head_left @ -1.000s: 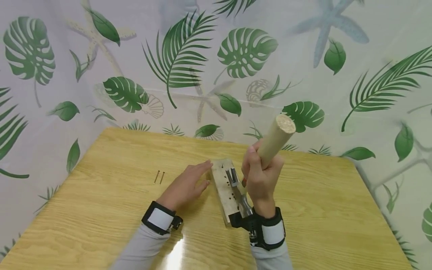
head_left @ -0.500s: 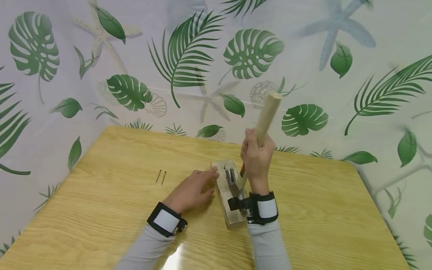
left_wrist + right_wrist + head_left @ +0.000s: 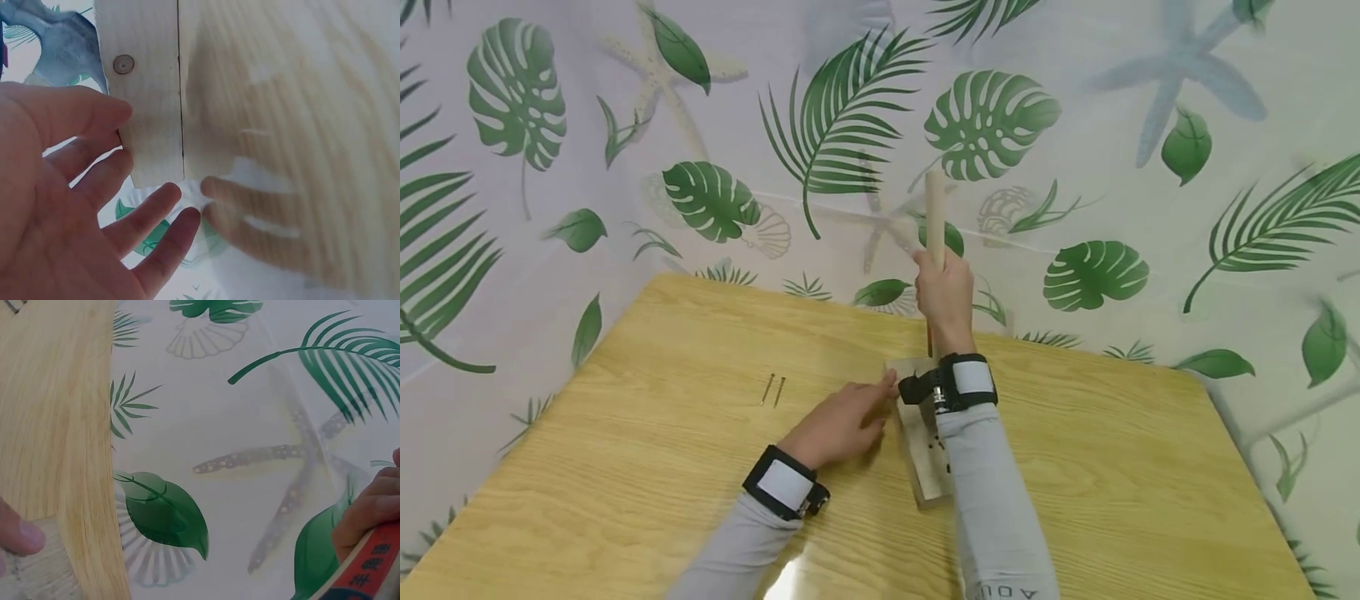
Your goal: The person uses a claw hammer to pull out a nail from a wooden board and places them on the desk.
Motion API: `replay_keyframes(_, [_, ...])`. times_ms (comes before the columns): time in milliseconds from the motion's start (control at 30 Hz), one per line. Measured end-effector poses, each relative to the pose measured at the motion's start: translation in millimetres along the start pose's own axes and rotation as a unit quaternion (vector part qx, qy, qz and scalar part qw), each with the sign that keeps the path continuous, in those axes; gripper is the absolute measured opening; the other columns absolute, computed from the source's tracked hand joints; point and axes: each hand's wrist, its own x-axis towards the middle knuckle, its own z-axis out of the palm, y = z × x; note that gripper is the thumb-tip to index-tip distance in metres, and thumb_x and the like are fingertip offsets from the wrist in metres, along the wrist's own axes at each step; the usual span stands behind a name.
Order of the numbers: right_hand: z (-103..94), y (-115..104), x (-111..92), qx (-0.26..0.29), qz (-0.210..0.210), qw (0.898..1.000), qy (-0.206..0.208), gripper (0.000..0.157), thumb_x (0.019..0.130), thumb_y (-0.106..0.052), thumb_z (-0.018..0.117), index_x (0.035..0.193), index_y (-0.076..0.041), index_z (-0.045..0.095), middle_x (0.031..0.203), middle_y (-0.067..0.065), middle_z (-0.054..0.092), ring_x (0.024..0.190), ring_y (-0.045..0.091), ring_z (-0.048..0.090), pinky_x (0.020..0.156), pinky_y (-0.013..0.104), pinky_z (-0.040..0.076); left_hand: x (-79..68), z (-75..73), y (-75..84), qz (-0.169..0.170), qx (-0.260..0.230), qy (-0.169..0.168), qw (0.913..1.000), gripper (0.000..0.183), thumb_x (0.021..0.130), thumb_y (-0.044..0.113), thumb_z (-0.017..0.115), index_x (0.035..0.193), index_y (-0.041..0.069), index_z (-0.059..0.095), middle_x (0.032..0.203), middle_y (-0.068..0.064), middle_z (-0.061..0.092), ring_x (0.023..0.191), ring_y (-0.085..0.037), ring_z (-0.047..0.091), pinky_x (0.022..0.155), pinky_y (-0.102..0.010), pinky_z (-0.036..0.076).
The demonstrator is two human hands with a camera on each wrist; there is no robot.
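My right hand [image 3: 946, 292] grips a claw hammer [image 3: 935, 217] by its wooden handle, which points upward. In the head view my wrist and sleeve hide the hammer's head. The left wrist view shows that metal head [image 3: 69, 47] beside the wooden block [image 3: 147, 119]. A red label with printed characters marks the handle [image 3: 369, 569] in the right wrist view. My left hand [image 3: 842, 421] touches the left side of the block near its far end, fingers loosely extended. Several dark holes or nail heads dot the block's top; which they are, I cannot tell.
Two loose nails [image 3: 773, 390] lie on the wood-grain table [image 3: 647, 450], left of my left hand. Behind the table hangs a leaf-patterned cloth [image 3: 715, 108]. Both wrists carry strapped-on cameras.
My right hand has moved forward and left with the hammer, and the handle has swung more upright. The hammer's head has passed out of sight in the head view. My left hand stays by the block.
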Motion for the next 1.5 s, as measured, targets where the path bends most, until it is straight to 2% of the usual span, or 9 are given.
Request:
replay_keyframes(267, [7.8, 4.9, 16.5, -0.054, 0.01, 0.998, -0.002, 0.03, 0.101, -0.028, 0.056, 0.079, -0.008, 0.056, 0.052, 0.0, 0.045, 0.041, 0.012, 0.04, 0.038, 0.027, 0.031, 2.8, -1.3, 4.4, -0.02, -0.005, -0.009, 0.9997, 0.064, 0.101, 0.015, 0.059, 0.159, 0.01, 0.033, 0.147, 0.0, 0.057, 0.138, -0.026, 0.05, 0.116, -0.042, 0.039])
replay_keyframes(600, [11.8, 5.5, 22.7, -0.036, -0.017, 0.999, 0.007, 0.028, 0.101, -0.028, 0.057, 0.08, -0.011, 0.056, 0.054, 0.0, 0.046, 0.042, 0.012, 0.04, 0.038, 0.027, 0.03, -1.0, -4.1, 9.0, -0.02, -0.001, -0.015, 0.9997, 0.068, 0.101, 0.015, 0.059, 0.161, 0.008, 0.027, 0.153, 0.0, 0.052, 0.139, -0.027, 0.048, 0.116, -0.043, 0.038])
replay_keyframes(833, [13.4, 5.1, 26.1, -0.028, -0.037, 0.999, 0.023, 0.027, 0.101, -0.027, 0.057, 0.087, -0.004, 0.062, 0.055, 0.0, 0.05, 0.043, 0.012, 0.043, 0.04, 0.026, 0.031, -1.2, -2.4, 11.2, -0.026, 0.004, -0.016, 0.9995, 0.068, 0.099, 0.014, 0.06, 0.161, 0.011, 0.03, 0.153, 0.001, 0.052, 0.137, -0.026, 0.051, 0.112, -0.043, 0.042])
replay_keyframes(933, [13.9, 3.2, 24.6, -0.023, -0.049, 0.998, 0.025, 0.028, 0.102, -0.028, 0.056, 0.084, -0.007, 0.061, 0.055, 0.0, 0.05, 0.043, 0.013, 0.042, 0.039, 0.027, 0.03, -1.3, -4.0, 11.2, -0.034, 0.012, -0.015, 0.9993, 0.067, 0.1, 0.015, 0.06, 0.16, 0.011, 0.032, 0.152, 0.001, 0.053, 0.137, -0.027, 0.05, 0.112, -0.043, 0.042])
replay_keyframes(1133, [3.7, -1.2, 2.9, 0.013, -0.089, 0.995, 0.041, 0.028, 0.102, -0.031, 0.055, 0.082, -0.01, 0.055, 0.056, 0.001, 0.047, 0.043, 0.015, 0.039, 0.039, 0.029, 0.029, -2.7, -3.3, 15.3, -0.042, 0.017, -0.004, 0.999, 0.066, 0.1, 0.015, 0.06, 0.159, 0.009, 0.032, 0.15, -0.002, 0.055, 0.136, -0.03, 0.051, 0.111, -0.045, 0.043])
replay_keyframes(1267, [-5.8, -4.5, -18.4, 0.058, -0.126, 0.989, 0.057, 0.029, 0.103, -0.027, 0.054, 0.083, -0.005, 0.053, 0.054, -0.001, 0.043, 0.042, 0.013, 0.038, 0.038, 0.027, 0.029, -3.5, -3.9, 18.5, -0.048, 0.026, -0.001, 0.9985, 0.064, 0.1, 0.014, 0.06, 0.159, 0.012, 0.035, 0.155, -0.001, 0.049, 0.135, -0.033, 0.051, 0.108, -0.05, 0.045])
replay_keyframes(1367, [-13.6, -6.7, -35.4, 0.102, -0.159, 0.979, 0.074, 0.026, 0.102, -0.023, 0.054, 0.083, -0.005, 0.054, 0.053, -0.004, 0.042, 0.041, 0.01, 0.036, 0.037, 0.026, 0.027, -2.7, -2.8, 20.8, -0.05, 0.038, 0.009, 0.998, 0.06, 0.1, 0.014, 0.06, 0.157, 0.014, 0.041, 0.159, 0.0, 0.044, 0.132, -0.035, 0.053, 0.103, -0.053, 0.047])
replay_keyframes(1500, [-20.6, -8.2, -55.0, 0.156, -0.216, 0.96, 0.086, 0.024, 0.101, -0.02, 0.052, 0.08, -0.009, 0.053, 0.05, -0.006, 0.039, 0.037, 0.009, 0.03, 0.035, 0.025, 0.024, -1.1, 0.2, 20.4, -0.045, 0.064, 0.035, 0.9963, 0.057, 0.098, 0.013, 0.06, 0.153, 0.014, 0.048, 0.159, 0.0, 0.044, 0.124, -0.037, 0.058, 0.092, -0.052, 0.053])
